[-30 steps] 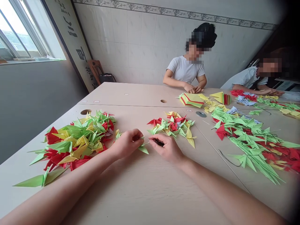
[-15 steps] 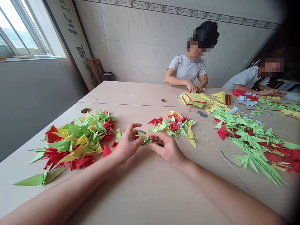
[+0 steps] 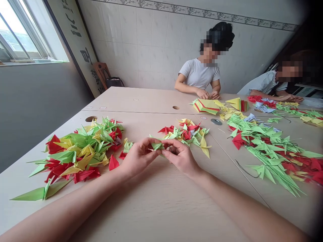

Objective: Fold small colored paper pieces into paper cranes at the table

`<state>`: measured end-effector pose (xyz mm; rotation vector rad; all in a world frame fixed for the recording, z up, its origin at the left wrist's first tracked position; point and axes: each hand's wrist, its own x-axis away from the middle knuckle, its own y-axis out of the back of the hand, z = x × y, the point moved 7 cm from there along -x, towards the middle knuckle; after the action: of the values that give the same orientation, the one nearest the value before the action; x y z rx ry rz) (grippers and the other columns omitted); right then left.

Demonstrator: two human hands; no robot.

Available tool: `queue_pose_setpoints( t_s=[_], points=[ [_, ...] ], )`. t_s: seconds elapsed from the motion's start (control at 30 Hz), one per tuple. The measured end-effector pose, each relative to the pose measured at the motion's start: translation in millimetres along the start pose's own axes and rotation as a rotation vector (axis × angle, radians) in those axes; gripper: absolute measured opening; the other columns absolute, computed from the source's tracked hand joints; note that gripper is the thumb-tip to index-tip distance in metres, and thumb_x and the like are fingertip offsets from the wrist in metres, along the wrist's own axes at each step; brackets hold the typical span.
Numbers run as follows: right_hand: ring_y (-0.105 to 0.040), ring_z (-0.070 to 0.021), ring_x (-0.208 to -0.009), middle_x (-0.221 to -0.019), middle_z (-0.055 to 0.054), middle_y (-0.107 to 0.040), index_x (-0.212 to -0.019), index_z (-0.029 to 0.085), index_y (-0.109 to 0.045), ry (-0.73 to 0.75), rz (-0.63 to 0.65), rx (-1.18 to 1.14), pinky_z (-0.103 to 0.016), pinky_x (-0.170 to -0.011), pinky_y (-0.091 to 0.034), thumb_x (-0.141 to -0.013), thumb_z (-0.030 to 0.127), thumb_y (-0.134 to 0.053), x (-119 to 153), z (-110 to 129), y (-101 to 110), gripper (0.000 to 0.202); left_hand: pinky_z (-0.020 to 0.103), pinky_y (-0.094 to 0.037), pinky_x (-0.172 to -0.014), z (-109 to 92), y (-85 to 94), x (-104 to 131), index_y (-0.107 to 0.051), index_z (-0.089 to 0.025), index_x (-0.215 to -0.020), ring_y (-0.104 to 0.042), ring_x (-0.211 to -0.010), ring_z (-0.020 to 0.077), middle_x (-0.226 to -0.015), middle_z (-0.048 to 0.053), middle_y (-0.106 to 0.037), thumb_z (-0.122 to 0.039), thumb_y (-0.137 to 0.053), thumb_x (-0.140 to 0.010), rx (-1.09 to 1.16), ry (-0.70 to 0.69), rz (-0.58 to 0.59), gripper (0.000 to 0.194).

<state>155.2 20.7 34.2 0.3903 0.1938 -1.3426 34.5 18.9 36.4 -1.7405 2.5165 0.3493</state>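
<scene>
Between the fingertips of both hands is a green origami crane (image 3: 157, 146), partly covered by the fingers. My left hand (image 3: 141, 154) pinches its left side, thumb below and fingers above. My right hand (image 3: 180, 155) grips its right side with thumb and forefinger. A small mixed cluster of folded paper cranes (image 3: 188, 133) lies just behind the hands. To the left spreads a large heap of red, green and yellow cranes (image 3: 83, 149). A loose red folded paper piece (image 3: 113, 162) lies beside my left wrist.
One big green crane (image 3: 42, 192) sits near the left forearm. On the right lie long rows of green and red cranes (image 3: 270, 151) with a dark thread (image 3: 246, 170). Two people (image 3: 199, 75) work across the table, near stacked yellow paper (image 3: 205, 106).
My left fingers, spread above the crane before, have closed down onto it. Both hands are nearer together around the crane. The co-worker's hands opposite have shifted slightly.
</scene>
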Motion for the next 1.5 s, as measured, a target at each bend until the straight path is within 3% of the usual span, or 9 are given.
queue_pose_setpoints(
  t_s=[0.27, 0.43, 0.7, 0.8, 0.9, 1.1, 1.3, 1.5],
  points=[
    [-0.052, -0.0131, -0.067, -0.080, -0.002, -0.056, -0.090, 0.023, -0.062, 0.273, -0.022, 0.210, -0.026, -0.056, -0.044, -0.077, 0.016, -0.057, 2.5, 12.5, 1.0, 0.015, 0.024, -0.046, -0.064, 1.6, 5.4, 1.2, -0.058, -0.018, -0.096, -0.053, -0.066, 0.0101, -0.085, 0.001, -0.063, -0.016, -0.056, -0.073, -0.242, -0.069, -0.079, 0.023],
    [-0.054, -0.0153, -0.075, -0.082, -0.003, -0.054, -0.090, 0.022, -0.060, 0.331, -0.020, 0.272, -0.029, -0.062, -0.047, -0.077, 0.011, -0.053, 3.6, 15.1, 0.2, 0.018, 0.023, -0.046, -0.061, 1.3, 6.9, 2.1, -0.059, -0.016, -0.097, -0.055, -0.066, 0.0108, -0.084, 0.003, -0.064, -0.016, -0.057, -0.071, -0.278, -0.019, -0.114, 0.027],
    [-0.056, -0.0159, -0.080, -0.095, -0.006, -0.055, -0.083, 0.020, -0.059, 0.304, -0.059, 0.271, -0.027, -0.061, -0.046, -0.082, 0.019, -0.054, 2.9, 12.7, 3.4, 0.005, 0.025, -0.049, -0.068, -2.2, 7.4, 1.6, -0.064, -0.016, -0.094, -0.061, -0.073, 0.0143, -0.087, 0.004, -0.069, -0.029, -0.060, -0.073, -0.215, 0.038, -0.137, 0.025],
    [-0.055, -0.0144, -0.073, -0.085, -0.003, -0.058, -0.085, 0.020, -0.057, 0.250, -0.050, 0.235, -0.026, -0.059, -0.045, -0.082, 0.020, -0.053, 2.7, 11.0, 3.1, 0.004, 0.024, -0.048, -0.071, -6.2, 7.8, 1.7, -0.065, -0.017, -0.090, -0.062, -0.076, 0.0146, -0.088, 0.003, -0.070, -0.031, -0.059, -0.074, -0.236, 0.052, -0.132, 0.022],
    [-0.052, -0.0120, -0.062, -0.071, 0.000, -0.056, -0.083, 0.020, -0.055, 0.182, -0.032, 0.210, -0.024, -0.054, -0.042, -0.081, 0.021, -0.054, 3.5, 8.0, 1.6, 0.002, 0.022, -0.045, -0.063, -7.2, 8.4, 2.1, -0.066, -0.017, -0.080, -0.059, -0.068, 0.0131, -0.075, 0.002, -0.068, -0.032, -0.057, -0.075, -0.289, 0.068, -0.113, 0.018],
    [-0.054, -0.0124, -0.064, -0.074, -0.001, -0.056, -0.086, 0.019, -0.053, 0.110, -0.088, 0.209, -0.025, -0.058, -0.046, -0.078, 0.026, -0.058, 5.3, 4.9, 3.7, 0.012, 0.022, -0.042, -0.057, 4.0, 17.2, 1.9, -0.061, -0.015, -0.073, -0.053, -0.061, 0.0112, -0.068, 0.001, -0.062, -0.037, -0.061, -0.072, -0.179, 0.154, -0.171, 0.021],
    [-0.059, -0.0173, -0.080, -0.086, -0.005, -0.062, -0.092, 0.018, -0.059, 0.189, -0.054, 0.304, -0.031, -0.073, -0.050, -0.082, 0.025, -0.053, 5.3, 11.5, -1.0, 0.014, 0.023, -0.042, -0.057, 7.3, 26.2, -1.9, -0.061, -0.014, -0.078, -0.053, -0.061, 0.0111, -0.067, 0.001, -0.061, -0.036, -0.064, -0.069, -0.074, 0.121, -0.257, 0.024],
    [-0.063, -0.0173, -0.076, -0.084, -0.004, -0.068, -0.095, 0.019, -0.060, 0.246, -0.034, 0.395, -0.029, -0.067, -0.050, -0.082, 0.023, -0.054, 8.3, 12.2, -3.6, 0.015, 0.021, -0.042, -0.056, 8.1, 24.7, -1.4, -0.061, -0.014, -0.078, -0.052, -0.059, 0.0099, -0.065, 0.000, -0.059, -0.035, -0.065, -0.069, -0.058, 0.110, -0.253, 0.024]
  ],
)
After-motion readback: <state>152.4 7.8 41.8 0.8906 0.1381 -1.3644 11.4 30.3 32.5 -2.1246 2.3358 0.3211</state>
